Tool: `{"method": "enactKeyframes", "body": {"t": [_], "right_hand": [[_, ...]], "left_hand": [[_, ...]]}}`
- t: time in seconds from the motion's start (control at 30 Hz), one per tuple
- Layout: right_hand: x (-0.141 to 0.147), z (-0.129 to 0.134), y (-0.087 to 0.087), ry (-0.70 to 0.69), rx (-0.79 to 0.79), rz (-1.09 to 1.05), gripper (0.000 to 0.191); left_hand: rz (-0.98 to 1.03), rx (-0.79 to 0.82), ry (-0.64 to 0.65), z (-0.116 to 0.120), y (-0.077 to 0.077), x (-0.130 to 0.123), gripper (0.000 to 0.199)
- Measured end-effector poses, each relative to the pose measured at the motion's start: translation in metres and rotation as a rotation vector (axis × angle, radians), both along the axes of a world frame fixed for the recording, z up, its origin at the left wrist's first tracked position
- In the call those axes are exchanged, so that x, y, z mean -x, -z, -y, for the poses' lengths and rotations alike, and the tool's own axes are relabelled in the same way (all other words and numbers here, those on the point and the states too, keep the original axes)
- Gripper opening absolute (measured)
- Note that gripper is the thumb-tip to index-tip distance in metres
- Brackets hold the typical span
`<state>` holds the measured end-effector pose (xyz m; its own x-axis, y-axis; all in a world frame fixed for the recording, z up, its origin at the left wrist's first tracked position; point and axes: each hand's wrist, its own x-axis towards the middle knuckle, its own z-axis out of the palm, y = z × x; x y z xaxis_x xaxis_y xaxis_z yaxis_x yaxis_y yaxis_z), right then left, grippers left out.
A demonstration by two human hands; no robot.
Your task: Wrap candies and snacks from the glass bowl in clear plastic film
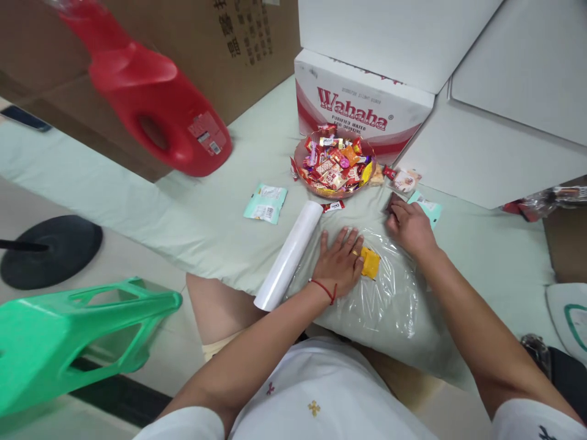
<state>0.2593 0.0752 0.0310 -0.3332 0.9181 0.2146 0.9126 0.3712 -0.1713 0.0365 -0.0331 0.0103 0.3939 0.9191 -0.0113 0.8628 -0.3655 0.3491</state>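
My left hand (pixel 338 261) lies flat with its fingers spread on a sheet of clear plastic film (pixel 397 302). A small yellow packet (pixel 371 263) rests on the film, right beside that hand. To the left, the white roll of film (pixel 290 256) lies slantwise on the cloth. My right hand (pixel 411 228) is at the film's far right corner, its fingers closed on a small dark brown packet (pixel 393 201), partly hidden by the fingers. Just behind this hand a pale turquoise packet (pixel 427 208) shows in part.
A bowl of wrapped sweets (pixel 334 190) stands before a Wahaha carton (pixel 362 113). Another turquoise packet (pixel 266 203) and a red wrapped sweet (pixel 334 206) lie nearby. A red jug (pixel 160 116) stands at left, and a green plastic stool (pixel 82 330) is beside the table.
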Motion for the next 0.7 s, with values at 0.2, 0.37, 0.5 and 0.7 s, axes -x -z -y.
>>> {"method": "enactKeyframes", "body": {"t": [0.2,0.37,0.5,0.7], "right_hand": [[0.000,0.083,-0.034,0.340,-0.224,-0.386,0.034],[0.026,0.162,-0.027,0.056,-0.219,-0.319,0.043],[0.043,0.179,0.003,-0.172,-0.290,-0.305,0.066],[0.048,0.181,0.026,-0.213,-0.262,-0.284,0.060]], "left_hand": [[0.013,0.003,0.010,0.000,-0.001,0.000,0.062],[0.014,0.020,0.020,-0.001,-0.002,0.002,0.059],[0.015,0.026,0.017,-0.001,-0.003,0.003,0.057],[0.015,0.013,0.015,-0.001,-0.002,0.001,0.056]]}}
